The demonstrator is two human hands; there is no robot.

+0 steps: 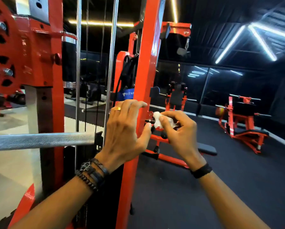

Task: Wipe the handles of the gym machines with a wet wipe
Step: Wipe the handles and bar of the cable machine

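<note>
Gripping a crumpled wet wipe (158, 119), the right hand (179, 129) is seen pressed to a small black handle (149, 121) on the red upright (143, 80) | left hand (125, 129) released, fingers spread against the upright at 9 o'clock of the wipe | knurled steel bar (40, 140) further at 9 o'clock.

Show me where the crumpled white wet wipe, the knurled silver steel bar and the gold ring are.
crumpled white wet wipe (158, 119): head view, on its bunched left end.
knurled silver steel bar (39, 140): head view, mid-shaft.
gold ring (117, 108): head view, on its band.
</note>
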